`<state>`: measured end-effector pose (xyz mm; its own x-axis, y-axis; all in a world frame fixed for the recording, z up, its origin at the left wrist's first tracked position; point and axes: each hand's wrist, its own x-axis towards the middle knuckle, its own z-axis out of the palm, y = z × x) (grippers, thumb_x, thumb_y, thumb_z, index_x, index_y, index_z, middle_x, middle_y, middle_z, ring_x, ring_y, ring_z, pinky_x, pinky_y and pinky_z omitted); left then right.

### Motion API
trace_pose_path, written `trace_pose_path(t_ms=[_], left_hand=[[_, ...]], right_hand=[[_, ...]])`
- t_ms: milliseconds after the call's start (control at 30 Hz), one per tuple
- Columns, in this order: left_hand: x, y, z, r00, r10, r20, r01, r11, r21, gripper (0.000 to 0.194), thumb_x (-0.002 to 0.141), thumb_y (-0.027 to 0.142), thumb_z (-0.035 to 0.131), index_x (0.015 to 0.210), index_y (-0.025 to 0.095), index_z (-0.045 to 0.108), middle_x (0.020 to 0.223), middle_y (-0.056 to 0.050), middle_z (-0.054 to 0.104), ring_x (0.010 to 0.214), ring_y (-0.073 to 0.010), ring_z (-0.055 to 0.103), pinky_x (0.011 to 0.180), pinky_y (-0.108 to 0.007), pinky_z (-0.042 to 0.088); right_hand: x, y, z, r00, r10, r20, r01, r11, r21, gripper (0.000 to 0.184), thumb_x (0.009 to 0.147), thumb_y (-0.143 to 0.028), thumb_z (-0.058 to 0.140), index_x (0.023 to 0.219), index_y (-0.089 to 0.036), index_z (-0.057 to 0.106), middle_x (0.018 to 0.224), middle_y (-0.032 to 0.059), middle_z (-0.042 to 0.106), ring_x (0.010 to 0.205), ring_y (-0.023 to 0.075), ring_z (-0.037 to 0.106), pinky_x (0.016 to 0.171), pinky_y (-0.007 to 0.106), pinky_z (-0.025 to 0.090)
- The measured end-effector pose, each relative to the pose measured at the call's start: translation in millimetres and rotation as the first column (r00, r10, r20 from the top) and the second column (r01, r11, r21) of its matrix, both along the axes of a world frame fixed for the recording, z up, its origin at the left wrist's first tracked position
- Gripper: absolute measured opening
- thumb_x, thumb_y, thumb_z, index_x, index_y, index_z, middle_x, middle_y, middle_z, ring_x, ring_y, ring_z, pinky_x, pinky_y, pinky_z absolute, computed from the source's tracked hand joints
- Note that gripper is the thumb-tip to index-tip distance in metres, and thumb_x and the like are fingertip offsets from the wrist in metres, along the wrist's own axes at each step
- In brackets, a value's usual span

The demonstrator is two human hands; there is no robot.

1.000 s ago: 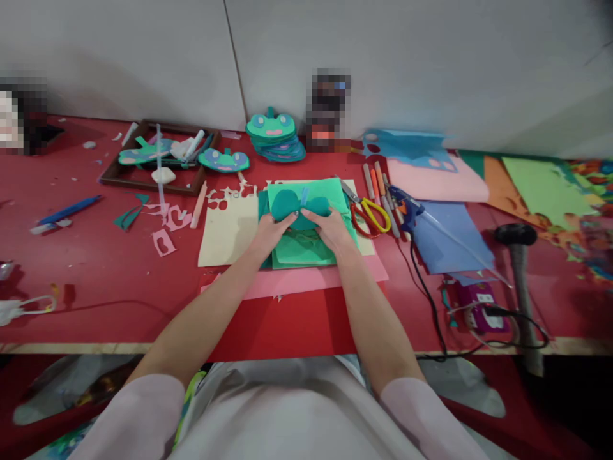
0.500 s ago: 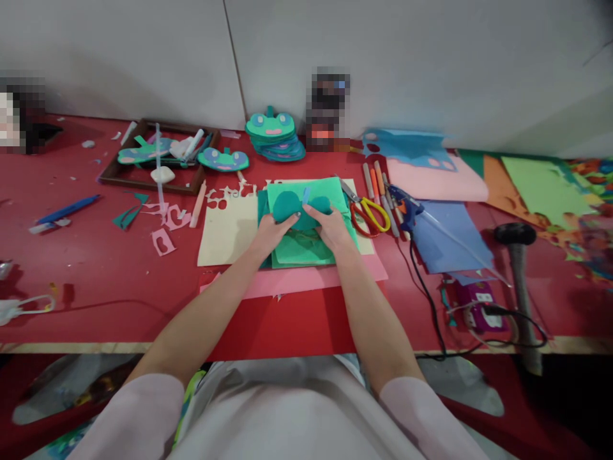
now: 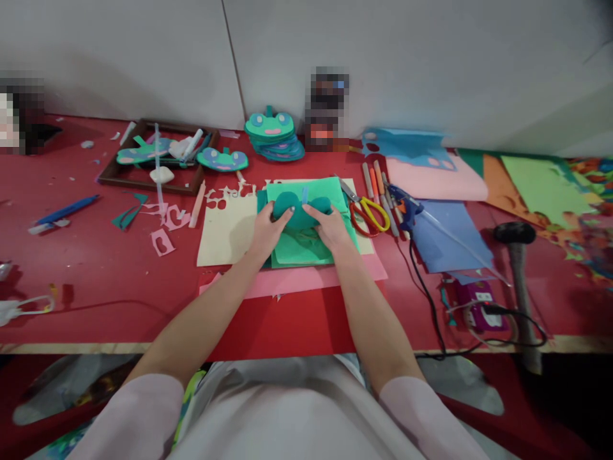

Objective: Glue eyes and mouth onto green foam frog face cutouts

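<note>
A dark teal foam cut-out with two rounded lobes lies on a light green sheet, with a small blue strip at its top. My left hand grips the cut-out's left lobe, fingers curled over it. Pinching its right lobe is my right hand. The green sheet rests on a cream sheet and a pink sheet, all on the red table.
Orange-and-yellow scissors, several markers and a blue glue gun lie right of the sheets. A stack of frog faces and a brown tray stand behind. Coloured sheets, a hammer and cables fill the right side.
My left hand has slid up and further over the cut-out's left lobe. My right hand has barely moved.
</note>
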<state>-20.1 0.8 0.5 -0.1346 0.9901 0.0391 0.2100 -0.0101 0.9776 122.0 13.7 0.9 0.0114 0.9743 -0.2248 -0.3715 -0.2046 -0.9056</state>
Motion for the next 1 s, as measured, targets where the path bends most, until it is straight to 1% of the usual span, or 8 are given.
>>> trace_pose_path(t_ms=[100,200,400,600,767,867,933,1000], left_hand=[[-1,-1,2.8,0.989,0.025,-0.149,-0.013,0.997,0.079,0.031,0.077,0.05,0.059,0.07,0.02,0.051,0.063,0.003,0.049,0.059,-0.0116,0.046,0.057,-0.024,0.037],[-2,0,2.5,0.986,0.046,-0.163,-0.031,0.995,0.095,0.033,0.079,0.048,0.056,0.064,0.021,0.047,0.058,0.004,0.042,0.056,-0.0114,0.043,0.056,-0.024,0.035],[-11,5,0.3,0.984,0.106,-0.143,-0.086,0.987,0.139,0.023,0.081,0.044,0.054,0.082,0.021,0.06,0.072,0.0,0.06,0.066,-0.0133,0.055,0.067,-0.024,0.042],[-20,5,-0.5,0.942,0.07,-0.328,0.007,0.974,0.228,0.021,0.086,0.035,0.047,0.088,0.022,0.064,0.071,-0.001,0.062,0.067,-0.0142,0.056,0.07,-0.025,0.04],[-19,5,-0.3,0.971,0.086,-0.223,-0.048,0.985,0.168,0.026,0.087,0.04,0.045,0.085,0.022,0.063,0.064,0.0,0.059,0.061,-0.0135,0.055,0.064,-0.024,0.039],[-16,5,1.9,0.984,0.089,-0.155,-0.063,0.985,0.162,0.023,0.08,0.043,0.056,0.083,0.021,0.062,0.069,0.001,0.06,0.063,-0.0126,0.056,0.064,-0.023,0.041],[-16,5,2.7,0.986,0.085,-0.143,-0.062,0.985,0.162,0.021,0.077,0.041,0.06,0.081,0.021,0.061,0.07,0.001,0.061,0.064,-0.0123,0.057,0.065,-0.023,0.042],[-16,5,2.2,0.981,0.09,-0.172,-0.062,0.985,0.162,0.02,0.08,0.041,0.057,0.077,0.021,0.06,0.064,0.002,0.059,0.061,-0.0122,0.056,0.064,-0.023,0.042]], right_hand=[[0,-1,0.8,1.0,0.005,0.012,-0.006,1.0,0.011,0.032,0.056,-0.035,0.077,0.083,-0.025,0.064,0.09,-0.0005,0.072,0.089,0.0212,0.067,0.085,0.04,0.055],[0,-1,1.9,1.0,0.005,-0.019,-0.005,1.0,0.011,0.031,0.055,-0.035,0.078,0.081,-0.025,0.064,0.09,0.0001,0.072,0.091,0.0226,0.067,0.085,0.042,0.055],[1,1,0.9,1.0,-0.014,-0.023,0.013,0.999,-0.032,0.035,0.054,-0.035,0.079,0.083,-0.025,0.063,0.091,0.0007,0.072,0.096,0.0239,0.065,0.086,0.043,0.055],[2,0,0.5,1.0,-0.013,-0.013,0.013,1.0,-0.022,0.036,0.054,-0.036,0.078,0.084,-0.025,0.063,0.09,0.0004,0.072,0.094,0.0228,0.066,0.084,0.041,0.056],[1,0,1.3,0.999,-0.027,0.02,0.027,0.999,-0.031,0.035,0.053,-0.038,0.078,0.082,-0.025,0.063,0.09,-0.0001,0.072,0.095,0.0225,0.066,0.083,0.04,0.056],[1,0,0.5,1.0,-0.012,0.023,0.013,1.0,-0.026,0.034,0.054,-0.038,0.078,0.081,-0.025,0.063,0.089,0.0002,0.072,0.093,0.0227,0.066,0.082,0.04,0.056],[1,0,-0.5,1.0,-0.003,0.022,0.003,1.0,-0.022,0.033,0.055,-0.038,0.078,0.081,-0.025,0.063,0.089,0.0001,0.072,0.092,0.0224,0.066,0.082,0.04,0.056],[1,1,-1.7,1.0,-0.001,0.01,0.001,1.0,-0.018,0.033,0.055,-0.037,0.078,0.083,-0.026,0.064,0.089,-0.0001,0.072,0.091,0.0221,0.067,0.082,0.04,0.056]])
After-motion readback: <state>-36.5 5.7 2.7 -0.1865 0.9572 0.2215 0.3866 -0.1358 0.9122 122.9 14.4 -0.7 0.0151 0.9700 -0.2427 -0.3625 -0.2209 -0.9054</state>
